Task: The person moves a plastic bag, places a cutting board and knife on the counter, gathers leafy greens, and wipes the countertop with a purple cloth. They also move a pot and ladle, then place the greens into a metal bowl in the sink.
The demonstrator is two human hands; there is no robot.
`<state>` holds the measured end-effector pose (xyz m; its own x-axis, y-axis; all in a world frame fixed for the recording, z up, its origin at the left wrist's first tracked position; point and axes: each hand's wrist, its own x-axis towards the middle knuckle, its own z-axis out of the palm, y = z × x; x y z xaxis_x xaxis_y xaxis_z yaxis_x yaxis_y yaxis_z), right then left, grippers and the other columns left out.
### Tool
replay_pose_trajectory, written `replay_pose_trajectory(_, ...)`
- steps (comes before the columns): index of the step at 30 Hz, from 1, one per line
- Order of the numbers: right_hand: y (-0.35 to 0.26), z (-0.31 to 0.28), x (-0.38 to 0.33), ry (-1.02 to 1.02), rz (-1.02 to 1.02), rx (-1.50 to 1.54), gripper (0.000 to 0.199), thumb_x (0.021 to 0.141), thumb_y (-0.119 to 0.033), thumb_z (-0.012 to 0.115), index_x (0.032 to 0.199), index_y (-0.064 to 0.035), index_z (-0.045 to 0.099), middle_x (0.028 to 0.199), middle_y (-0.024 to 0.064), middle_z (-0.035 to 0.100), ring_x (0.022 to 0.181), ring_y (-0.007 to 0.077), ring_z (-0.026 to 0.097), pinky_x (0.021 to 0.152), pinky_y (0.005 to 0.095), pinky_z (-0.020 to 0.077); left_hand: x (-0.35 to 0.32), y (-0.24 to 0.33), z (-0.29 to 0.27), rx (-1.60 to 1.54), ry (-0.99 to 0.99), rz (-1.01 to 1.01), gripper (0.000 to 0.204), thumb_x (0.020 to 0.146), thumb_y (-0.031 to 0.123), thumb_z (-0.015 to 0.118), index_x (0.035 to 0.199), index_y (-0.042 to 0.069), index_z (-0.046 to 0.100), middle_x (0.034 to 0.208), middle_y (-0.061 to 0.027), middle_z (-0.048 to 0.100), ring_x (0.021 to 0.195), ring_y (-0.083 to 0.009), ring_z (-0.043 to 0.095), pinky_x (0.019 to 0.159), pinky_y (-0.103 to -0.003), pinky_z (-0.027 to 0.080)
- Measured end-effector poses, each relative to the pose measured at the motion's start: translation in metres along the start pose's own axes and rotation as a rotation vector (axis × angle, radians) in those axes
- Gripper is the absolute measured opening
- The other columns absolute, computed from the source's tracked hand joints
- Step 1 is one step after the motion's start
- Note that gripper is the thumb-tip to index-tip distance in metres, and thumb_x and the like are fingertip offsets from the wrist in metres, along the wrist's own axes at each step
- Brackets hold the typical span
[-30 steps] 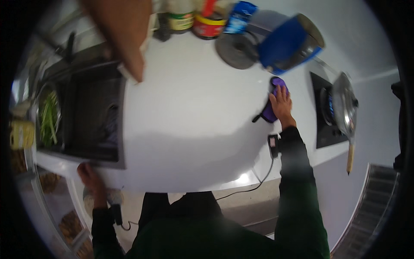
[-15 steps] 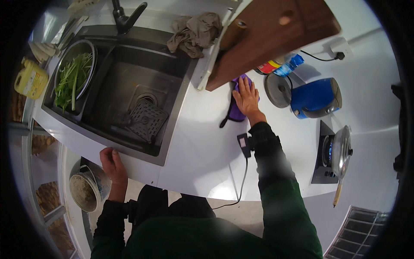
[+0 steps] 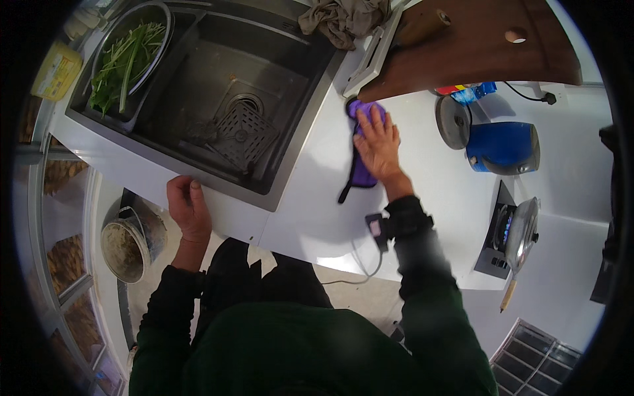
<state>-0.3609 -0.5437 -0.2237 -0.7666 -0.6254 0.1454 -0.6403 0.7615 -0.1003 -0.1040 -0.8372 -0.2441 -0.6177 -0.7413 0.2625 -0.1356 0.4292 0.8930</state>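
My right hand [image 3: 378, 146] lies flat on a purple cloth [image 3: 363, 175] with dark edging and a dark loop, its fingers stretched out and pressing the cloth onto the white countertop [image 3: 310, 198]. The cloth's far end reaches the foot of a brown wooden cutting board [image 3: 475, 46] that stands on the counter. Over by the counter's front edge, below the sink, my left hand [image 3: 189, 206] hangs with its fingers loosely curled and nothing visible in them. A dark device with a cable is strapped at my right wrist.
Left of the cloth is a dark sink [image 3: 274, 188] with a perforated drain plate [image 3: 246, 135]. A bowl of greens [image 3: 129, 66] sits at its left. To the right stand a blue kettle [image 3: 503, 148], a round lid [image 3: 453, 123] and a covered pan [image 3: 523, 234] over a lit burner. A bucket [image 3: 125, 251] is below.
The view has shifted, so sink and counter sit higher in it. My right hand stays flat on the purple cloth, slightly farther toward the cutting board's foot. My left hand remains by the counter edge.
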Motion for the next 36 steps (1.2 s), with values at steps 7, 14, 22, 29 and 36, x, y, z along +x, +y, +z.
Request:
replay_pose_trajectory(7,-0.136,-0.006,-0.031,0.012,-0.038,0.235,0.053,0.077,-0.005,0.056,0.129,-0.0105,0.047,0.138,0.0158,0.039,0.130,0.0348,0.032,0.105,0.0456,0.0237,0.003,0.005,-0.004,-0.018,-0.015,0.084,0.009,0.084,0.006,0.055,0.091,0.000,0.052,0.084,-0.0100,0.051,0.072,-0.0211,0.051,0.067,-0.028,0.043)
replay_pose_trajectory(14,-0.128,-0.003,0.075,0.392,0.047,0.412,0.031,0.080,0.005,0.048,0.109,0.0001,0.059,0.117,0.0224,0.055,0.110,0.0364,0.053,0.095,0.0391,0.0413,0.006,0.007,-0.008,-0.028,-0.030,0.130,0.009,0.081,0.003,0.057,0.089,0.002,0.053,0.082,-0.0113,0.054,0.070,-0.0258,0.053,0.065,-0.032,0.044)
replay_pose_trajectory(22,-0.172,0.016,0.010,0.239,0.091,0.516,0.029,0.084,0.004,0.046,0.111,0.0000,0.058,0.118,0.0173,0.056,0.115,0.0311,0.049,0.100,0.0350,0.0358,0.008,0.008,-0.012,-0.058,-0.078,0.144,0.009,0.082,0.005,0.057,0.089,0.002,0.053,0.084,-0.0104,0.054,0.073,-0.0259,0.053,0.065,-0.033,0.042)
replay_pose_trajectory(29,-0.157,-0.030,-0.077,0.338,0.006,0.651,0.034,0.087,-0.008,0.048,0.120,-0.0075,0.053,0.123,0.0148,0.051,0.116,0.0288,0.046,0.099,0.0383,0.0362,-0.002,-0.011,-0.007,-0.120,-0.083,0.001,0.013,0.085,0.006,0.052,0.096,0.001,0.055,0.091,-0.0096,0.055,0.080,-0.0219,0.053,0.073,-0.031,0.045)
replay_pose_trajectory(36,-0.130,-0.032,-0.187,0.097,0.455,0.046,0.060,0.082,-0.044,0.056,0.134,-0.0165,0.042,0.140,0.0142,0.034,0.131,0.0363,0.026,0.106,0.0517,0.0171,0.002,-0.020,-0.014,-0.095,-0.140,-0.068,0.025,0.091,0.017,0.051,0.106,-0.003,0.051,0.096,-0.0115,0.055,0.085,-0.0175,0.052,0.078,-0.028,0.044)
